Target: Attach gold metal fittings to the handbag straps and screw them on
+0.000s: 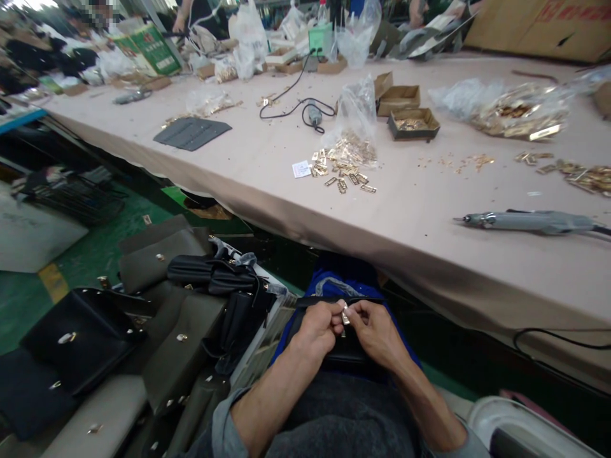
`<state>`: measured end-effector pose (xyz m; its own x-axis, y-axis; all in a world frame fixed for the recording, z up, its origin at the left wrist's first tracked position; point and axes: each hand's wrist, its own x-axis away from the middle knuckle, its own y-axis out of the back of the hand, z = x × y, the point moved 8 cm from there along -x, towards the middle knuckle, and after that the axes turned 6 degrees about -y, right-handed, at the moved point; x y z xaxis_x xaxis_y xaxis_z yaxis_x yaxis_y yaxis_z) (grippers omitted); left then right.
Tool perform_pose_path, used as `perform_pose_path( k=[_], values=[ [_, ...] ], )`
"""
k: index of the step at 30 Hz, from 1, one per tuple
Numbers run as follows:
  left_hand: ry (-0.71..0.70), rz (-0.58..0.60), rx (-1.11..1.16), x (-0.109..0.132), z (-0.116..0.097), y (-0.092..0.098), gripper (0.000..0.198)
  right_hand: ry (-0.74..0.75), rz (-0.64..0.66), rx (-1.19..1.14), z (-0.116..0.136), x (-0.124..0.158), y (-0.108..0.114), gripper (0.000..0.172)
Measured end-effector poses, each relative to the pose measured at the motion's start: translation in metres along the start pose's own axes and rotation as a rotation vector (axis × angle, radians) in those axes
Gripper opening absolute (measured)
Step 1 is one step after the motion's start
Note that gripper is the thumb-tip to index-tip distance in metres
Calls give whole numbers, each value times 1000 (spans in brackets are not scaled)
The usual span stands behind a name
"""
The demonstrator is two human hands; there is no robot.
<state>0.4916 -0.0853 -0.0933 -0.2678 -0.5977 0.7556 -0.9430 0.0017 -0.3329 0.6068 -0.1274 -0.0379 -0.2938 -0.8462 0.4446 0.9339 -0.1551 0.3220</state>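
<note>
Over my lap, my left hand [322, 322] and my right hand [370, 324] meet with fingertips pinched on a small shiny metal clasp piece [345, 313]. Beneath them lies a black bag [351, 362], its upper edge showing behind my fingers. Part of the bag is hidden by my hands and forearms. A second bit of metal glints just under the clasp piece, too small to make out. Blue material [315, 273] shows around the bag on my lap.
On the table [405, 210] lie an electric screwdriver [529, 221], loose gold metal plates [346, 175], a plastic bag [356, 121] of them and a small box [413, 124] of tiny parts. Finished-looking dark bags [86, 331] are piled at my left. People stand across the table.
</note>
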Motion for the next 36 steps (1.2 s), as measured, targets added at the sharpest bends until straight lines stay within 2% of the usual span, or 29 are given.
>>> perform_pose_path(
  k=[2, 5, 8, 12, 20, 25, 32, 36],
  values=[
    [44, 46, -1, 0, 3, -1, 31, -19, 22, -43, -3, 0, -1, 38],
    [58, 45, 5, 2, 5, 1, 33, -33, 27, -61, -8, 0, -3, 40],
    [55, 56, 41, 3, 5, 1, 30, -38, 14, -34, -11, -2, -5, 40],
    [124, 126, 128, 5, 5, -2, 23, -45, 17, -8, -11, -2, -7, 39],
    [209, 194, 199, 7, 5, -4, 18, -37, 50, -76, -11, -2, -11, 41],
    [167, 174, 236, 3, 6, -4, 14, -43, 53, -84, -13, -2, -11, 40],
    [143, 184, 240, 1, 7, -4, 27, -27, 90, -128, -11, -1, -14, 44],
    [129, 183, 236, -1, 7, -4, 28, -48, 77, -119, -14, -1, -12, 45]
  ],
)
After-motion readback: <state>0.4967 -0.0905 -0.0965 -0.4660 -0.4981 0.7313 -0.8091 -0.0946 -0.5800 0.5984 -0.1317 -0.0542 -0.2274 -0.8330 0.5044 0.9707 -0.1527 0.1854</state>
